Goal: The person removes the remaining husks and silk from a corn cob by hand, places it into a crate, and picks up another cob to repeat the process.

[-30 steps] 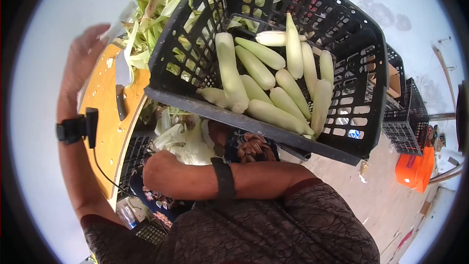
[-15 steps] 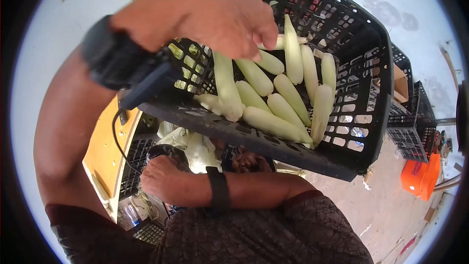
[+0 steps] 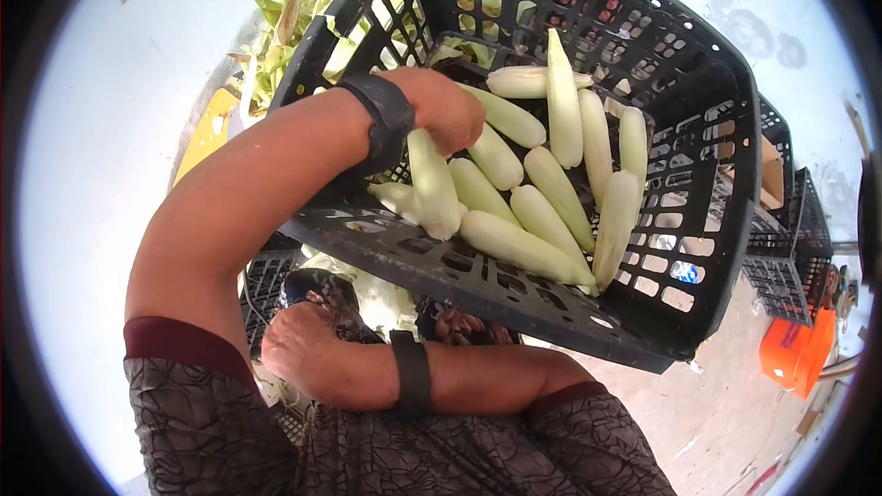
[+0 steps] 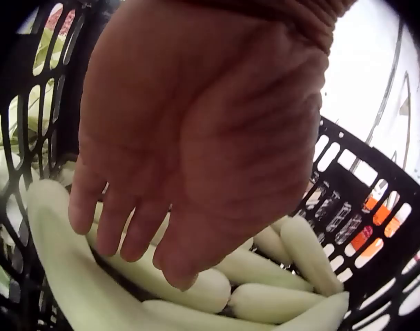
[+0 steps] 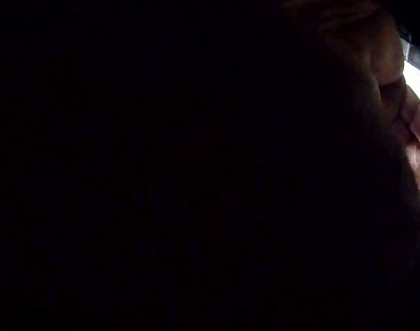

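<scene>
My left hand (image 3: 446, 110) reaches into a black plastic crate (image 3: 588, 331), low over the ears of corn (image 3: 501, 119) lying there in pale green husk. In the left wrist view the palm (image 4: 196, 124) faces the camera, with fingers pointing down and fingertips right at an upper ear (image 4: 192, 286). A longer ear (image 4: 65, 255) lies beside the fingers. Below the crate, my right hand (image 3: 299, 349) is bent inward at the wrist near the lap. Its fingers are hidden in the head view; the right wrist view is mostly dark, with some fingers (image 5: 417, 131) at its edge.
Loose green husks (image 3: 276, 23) are heaped behind the crate's left side. A yellow tabletop (image 3: 207, 133) shows at the left. More black crates (image 3: 785, 248) and an orange container (image 3: 799, 349) stand on the right. Pale husks (image 3: 377, 298) lie under the crate near the legs.
My left hand has swung from over the yellow table at the far left, across the crate's rim, and down among the ears. The right hand stays near the lap.
</scene>
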`<state>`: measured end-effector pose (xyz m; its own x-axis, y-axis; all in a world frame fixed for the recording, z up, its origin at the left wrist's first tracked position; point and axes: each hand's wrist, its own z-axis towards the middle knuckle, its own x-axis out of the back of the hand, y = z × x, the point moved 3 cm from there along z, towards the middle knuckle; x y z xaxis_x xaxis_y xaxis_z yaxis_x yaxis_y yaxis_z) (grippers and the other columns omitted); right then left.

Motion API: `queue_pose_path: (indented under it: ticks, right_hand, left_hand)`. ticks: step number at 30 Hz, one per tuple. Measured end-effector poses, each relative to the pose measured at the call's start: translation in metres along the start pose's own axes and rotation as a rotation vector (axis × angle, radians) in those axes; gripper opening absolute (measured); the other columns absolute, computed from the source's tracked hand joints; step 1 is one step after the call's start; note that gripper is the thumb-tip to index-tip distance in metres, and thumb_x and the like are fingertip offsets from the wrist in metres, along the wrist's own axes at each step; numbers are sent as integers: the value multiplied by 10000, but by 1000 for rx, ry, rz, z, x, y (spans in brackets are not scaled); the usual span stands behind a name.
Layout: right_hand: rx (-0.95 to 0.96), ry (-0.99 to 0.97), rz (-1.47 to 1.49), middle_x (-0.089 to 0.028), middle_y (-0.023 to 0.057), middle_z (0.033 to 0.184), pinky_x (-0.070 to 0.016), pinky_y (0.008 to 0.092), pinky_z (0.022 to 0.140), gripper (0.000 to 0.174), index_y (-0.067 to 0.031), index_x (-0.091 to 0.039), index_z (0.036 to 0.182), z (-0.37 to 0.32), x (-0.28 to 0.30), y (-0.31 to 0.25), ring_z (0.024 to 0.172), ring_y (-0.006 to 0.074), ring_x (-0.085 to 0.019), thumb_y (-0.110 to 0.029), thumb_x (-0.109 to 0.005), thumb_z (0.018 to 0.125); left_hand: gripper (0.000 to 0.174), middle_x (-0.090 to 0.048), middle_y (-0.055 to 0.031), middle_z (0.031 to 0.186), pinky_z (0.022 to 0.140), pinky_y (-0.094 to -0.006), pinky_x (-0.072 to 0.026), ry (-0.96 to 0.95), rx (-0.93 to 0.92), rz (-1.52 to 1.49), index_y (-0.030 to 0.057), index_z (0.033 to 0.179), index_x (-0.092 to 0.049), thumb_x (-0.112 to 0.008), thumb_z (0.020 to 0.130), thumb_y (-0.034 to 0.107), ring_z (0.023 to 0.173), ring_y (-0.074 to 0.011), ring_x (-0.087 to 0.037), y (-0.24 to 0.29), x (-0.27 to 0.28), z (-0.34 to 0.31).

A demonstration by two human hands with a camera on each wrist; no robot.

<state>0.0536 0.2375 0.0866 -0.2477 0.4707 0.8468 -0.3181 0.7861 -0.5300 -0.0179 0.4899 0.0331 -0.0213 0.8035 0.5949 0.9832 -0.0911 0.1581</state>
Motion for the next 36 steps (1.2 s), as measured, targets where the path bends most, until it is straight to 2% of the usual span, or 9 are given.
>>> queue_pose_path:
  ticks: [7,9,16,20,23,24,27,35,36]
  right_hand:
    - [0,-116,33,-658,12,767,-491,421,447,178,-83,-692,785,-3,10,2,711,212,-632,-113,-661,612]
    - [-6,-97,3,-657,13,768,-489,422,441,186,-81,-692,787,-3,7,2,705,212,-631,-111,-664,606]
    - [-27,-33,-10,-646,18,746,-475,426,422,158,-90,-691,772,-5,8,4,698,223,-627,-121,-648,622]
    - [-120,91,-51,-624,62,700,-465,411,442,145,-63,-681,738,-11,2,1,691,232,-619,-125,-649,611]
    - [36,74,83,-607,88,676,-464,378,476,145,-45,-667,704,-9,-9,10,685,234,-615,-143,-647,600]
    - [18,34,75,-597,86,668,-467,335,505,139,-55,-661,684,-13,1,12,677,230,-612,-157,-642,592]
    - [-17,174,-90,-602,90,680,-462,321,489,161,-51,-662,705,-12,-8,11,681,220,-615,-155,-642,583]
    - [103,254,-96,-590,91,677,-476,319,489,86,-38,-611,716,-12,-17,17,653,221,-615,-98,-583,661]
    - [36,229,-136,-588,105,672,-484,331,508,86,-22,-602,728,-12,-13,14,655,230,-617,-72,-588,660]
  left_hand:
    - [323,-645,-71,922,674,-398,-455,-52,3,-55,146,926,-674,-617,617,68,801,-275,-589,15,-15,-2]
    - [380,-654,-40,910,676,-390,-465,-242,98,104,177,961,-666,-613,611,39,824,-263,-600,21,-16,-9]
    - [489,-652,-45,967,709,-389,-481,-114,150,68,171,1066,-624,-647,602,18,898,-263,-614,18,-14,-26]
    - [441,-645,-112,969,713,-394,-484,96,53,84,112,1049,-623,-706,617,117,898,-295,-616,13,6,-38]
    - [493,-632,-159,982,739,-410,-475,121,55,23,45,1049,-611,-750,628,261,894,-318,-607,10,30,-41]
    - [360,-646,-130,821,682,-376,-485,277,-46,23,32,959,-644,-721,680,246,761,-285,-615,11,41,-55]
    - [433,-644,-120,833,640,-337,-476,504,-246,-273,-18,1015,-610,-691,709,278,712,-231,-600,9,59,-111]
    - [456,-622,-71,803,548,-248,-399,888,-96,-709,-29,1132,-553,-644,819,289,672,-106,-522,-25,8,-289]
    - [457,-620,-109,909,689,-245,-465,1119,25,-595,-50,1122,-539,-614,808,274,814,-141,-571,-24,-15,-299]
